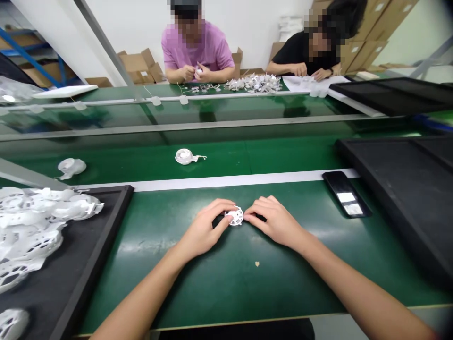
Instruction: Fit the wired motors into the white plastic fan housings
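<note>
Between my two hands, just over the green table (198, 293), is a small round white plastic part (236, 216) with cut-out slots. My left hand (211, 223) grips its left edge between thumb and fingers. At the part's right edge, the thumb and fingers of my right hand (271, 218) are pinched together, touching or very close to the rim. Whether a small piece sits in that pinch is too small to tell. To the left, a black tray (102, 250) holds a heap of white slotted plastic parts (38, 222).
A black phone (345, 193) lies to the right, beside a large black tray (399, 189). On the green belt ahead rest two white fan-like housings (184, 156) (71, 167). Across it, two people work near a pile of small white parts (255, 83). A metal post slants at left.
</note>
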A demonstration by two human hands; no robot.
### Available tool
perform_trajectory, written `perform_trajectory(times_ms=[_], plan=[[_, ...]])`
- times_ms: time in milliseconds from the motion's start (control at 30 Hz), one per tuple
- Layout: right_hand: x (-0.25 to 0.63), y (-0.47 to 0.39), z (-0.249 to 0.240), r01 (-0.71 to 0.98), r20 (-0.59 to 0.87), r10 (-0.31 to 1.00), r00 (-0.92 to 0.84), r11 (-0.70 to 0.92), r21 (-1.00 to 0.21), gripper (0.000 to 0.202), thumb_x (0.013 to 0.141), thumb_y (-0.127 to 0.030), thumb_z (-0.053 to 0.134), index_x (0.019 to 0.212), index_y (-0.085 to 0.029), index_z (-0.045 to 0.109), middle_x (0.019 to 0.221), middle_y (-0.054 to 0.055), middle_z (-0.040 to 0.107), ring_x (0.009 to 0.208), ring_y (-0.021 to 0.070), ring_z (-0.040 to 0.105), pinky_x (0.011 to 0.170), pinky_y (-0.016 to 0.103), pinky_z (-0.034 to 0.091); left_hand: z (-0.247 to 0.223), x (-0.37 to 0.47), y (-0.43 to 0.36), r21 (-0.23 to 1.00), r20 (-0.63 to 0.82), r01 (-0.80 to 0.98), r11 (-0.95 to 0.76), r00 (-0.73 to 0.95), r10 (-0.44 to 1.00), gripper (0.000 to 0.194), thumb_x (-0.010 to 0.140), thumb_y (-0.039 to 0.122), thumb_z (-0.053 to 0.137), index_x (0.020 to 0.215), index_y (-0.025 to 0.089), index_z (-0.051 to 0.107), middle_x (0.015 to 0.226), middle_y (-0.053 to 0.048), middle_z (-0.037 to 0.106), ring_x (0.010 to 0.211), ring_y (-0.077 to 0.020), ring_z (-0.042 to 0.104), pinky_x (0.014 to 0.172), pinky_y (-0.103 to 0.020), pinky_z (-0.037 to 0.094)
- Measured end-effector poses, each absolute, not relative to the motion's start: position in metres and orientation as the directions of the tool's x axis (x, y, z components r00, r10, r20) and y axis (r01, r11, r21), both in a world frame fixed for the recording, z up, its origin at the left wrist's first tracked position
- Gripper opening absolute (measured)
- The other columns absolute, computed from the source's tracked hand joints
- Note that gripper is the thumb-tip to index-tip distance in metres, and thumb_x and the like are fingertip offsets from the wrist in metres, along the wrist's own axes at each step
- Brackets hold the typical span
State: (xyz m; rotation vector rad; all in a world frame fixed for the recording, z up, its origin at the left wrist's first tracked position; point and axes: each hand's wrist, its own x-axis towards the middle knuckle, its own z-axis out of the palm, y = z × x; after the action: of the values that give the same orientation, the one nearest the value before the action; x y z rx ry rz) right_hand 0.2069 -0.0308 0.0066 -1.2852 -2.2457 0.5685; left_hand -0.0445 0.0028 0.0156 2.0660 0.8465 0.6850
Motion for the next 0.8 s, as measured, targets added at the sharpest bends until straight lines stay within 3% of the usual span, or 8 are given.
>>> perform_trajectory(times_ms=[133, 233, 333, 467, 667, 800], plan=[[0.210, -0.030, 0.009, 0.699, 0.206, 0.895, -0.396, 0.439, -0.565, 0.015, 0.108, -0.032, 0.055, 0.105, -0.025, 0.068, 0.103, 0.001, 0.074, 0.097, 0.0197, 0.060, 0.089, 0.037, 0.036, 0.015, -0.042, 0.000, 0.810, 0.133, 0.372, -0.453, 0.635, 0.761, 0.020, 0.104, 0.030, 0.058, 0.121, 0.028, 0.070, 0.127, -0.006, 0.063, 0.118, -0.0206, 0.063, 0.105, -0.038, 0.049], [0.212, -0.028, 0.007, 0.690, 0.212, 0.906, -0.367, 0.418, -0.591, 0.014, 0.107, -0.033, 0.058, 0.104, -0.025, 0.069, 0.102, 0.001, 0.073, 0.097, 0.0197, 0.061, 0.090, 0.037, 0.036, 0.013, -0.040, -0.006, 0.794, 0.110, 0.402, -0.456, 0.643, 0.758, 0.019, 0.104, 0.029, 0.057, 0.118, 0.028, 0.069, 0.138, -0.006, 0.058, 0.124, -0.0211, 0.061, 0.108, -0.037, 0.047], [0.213, -0.027, 0.005, 0.638, 0.156, 0.920, -0.360, 0.365, -0.678, 0.014, 0.108, -0.034, 0.057, 0.104, -0.026, 0.068, 0.098, -0.001, 0.074, 0.091, 0.0168, 0.064, 0.091, 0.036, 0.036, 0.011, -0.038, -0.009, 0.808, 0.076, 0.397, -0.435, 0.662, 0.746, 0.025, 0.106, 0.029, 0.053, 0.129, 0.030, 0.062, 0.144, -0.005, 0.059, 0.133, -0.0221, 0.058, 0.114, -0.038, 0.045], [0.213, -0.025, 0.006, 0.614, 0.069, 0.918, -0.390, 0.316, -0.723, 0.018, 0.111, -0.032, 0.050, 0.105, -0.027, 0.066, 0.096, -0.004, 0.075, 0.086, 0.0149, 0.064, 0.090, 0.036, 0.032, 0.013, -0.037, -0.010, 0.811, 0.022, 0.425, -0.403, 0.665, 0.747, 0.038, 0.108, 0.031, 0.049, 0.146, 0.031, 0.047, 0.143, -0.006, 0.062, 0.129, -0.0234, 0.061, 0.110, -0.040, 0.048], [0.216, -0.027, 0.009, 0.679, 0.005, 0.928, -0.372, 0.276, -0.680, 0.025, 0.111, -0.040, 0.045, 0.101, -0.029, 0.066, 0.071, -0.007, 0.067, 0.067, 0.0155, 0.054, 0.087, 0.036, 0.032, 0.015, -0.036, -0.010, 0.787, 0.047, 0.412, -0.459, 0.703, 0.710, 0.039, 0.110, 0.029, 0.042, 0.149, 0.030, 0.044, 0.149, -0.008, 0.056, 0.135, -0.0246, 0.056, 0.115, -0.043, 0.046], [0.217, -0.027, 0.007, 0.696, 0.007, 0.929, -0.369, 0.281, -0.660, 0.026, 0.111, -0.041, 0.045, 0.100, -0.029, 0.066, 0.066, -0.007, 0.066, 0.063, 0.0151, 0.052, 0.088, 0.036, 0.034, 0.014, -0.035, -0.012, 0.790, 0.081, 0.378, -0.483, 0.717, 0.692, 0.036, 0.110, 0.025, 0.040, 0.144, 0.029, 0.050, 0.149, -0.009, 0.055, 0.137, -0.0249, 0.054, 0.117, -0.044, 0.045]])
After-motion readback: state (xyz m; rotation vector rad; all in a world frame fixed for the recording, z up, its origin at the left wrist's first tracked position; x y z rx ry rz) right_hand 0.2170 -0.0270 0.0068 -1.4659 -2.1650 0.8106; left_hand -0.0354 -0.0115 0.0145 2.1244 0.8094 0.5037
